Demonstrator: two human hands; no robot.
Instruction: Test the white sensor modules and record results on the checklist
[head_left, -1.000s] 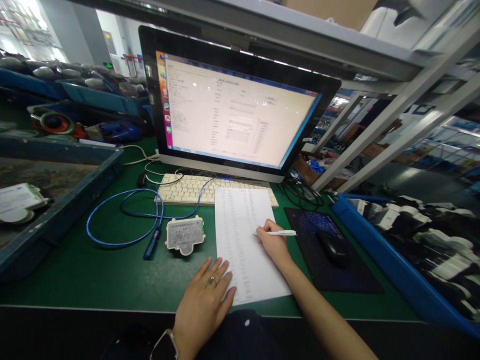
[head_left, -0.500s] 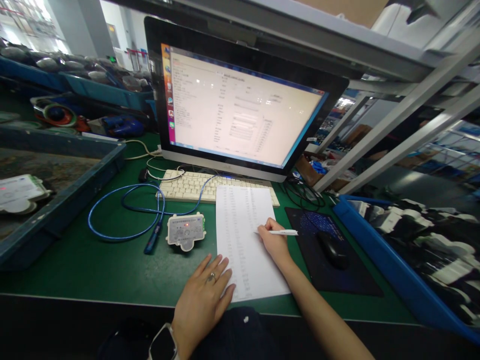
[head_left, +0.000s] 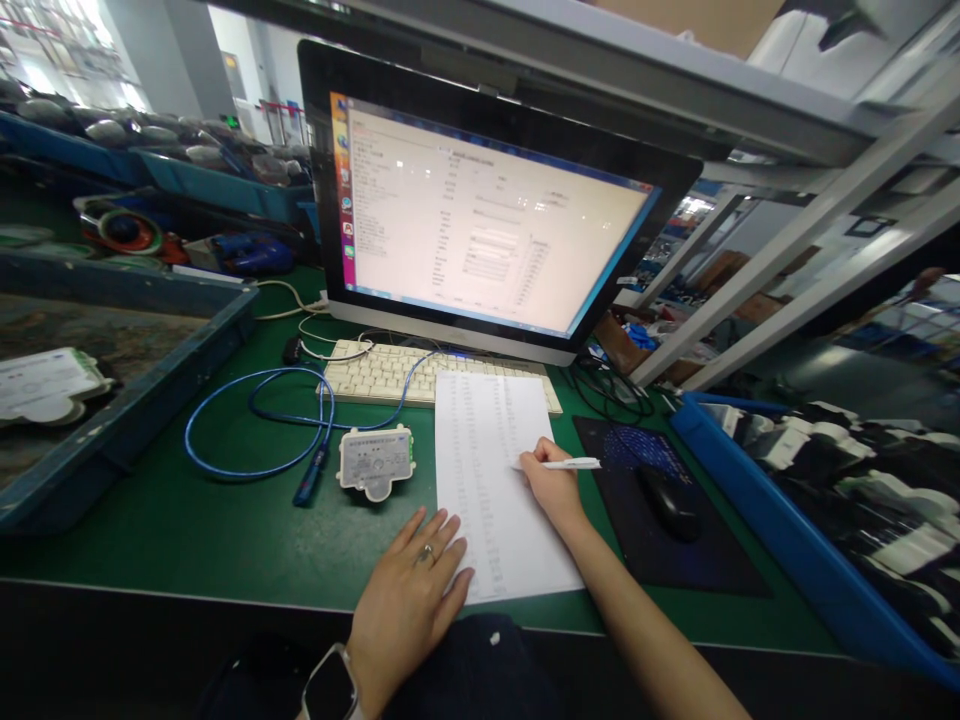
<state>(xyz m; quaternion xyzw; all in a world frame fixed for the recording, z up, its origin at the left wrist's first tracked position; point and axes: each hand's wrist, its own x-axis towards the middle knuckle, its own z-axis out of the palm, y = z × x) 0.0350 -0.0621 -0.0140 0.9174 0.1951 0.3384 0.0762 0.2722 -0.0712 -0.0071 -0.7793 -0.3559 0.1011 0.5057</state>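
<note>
While a white pen is grasped by the fingers of the right hand over the printed sheet, the sheet's lower left edge is overlapped by the left hand, its fingers extended and released. Near the front edge of the counter, the sheet is laid partly across the keyboard.

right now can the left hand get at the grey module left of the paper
Probably yes: the left hand lies open, with only green tabletop between its fingers and the grey module.
</note>
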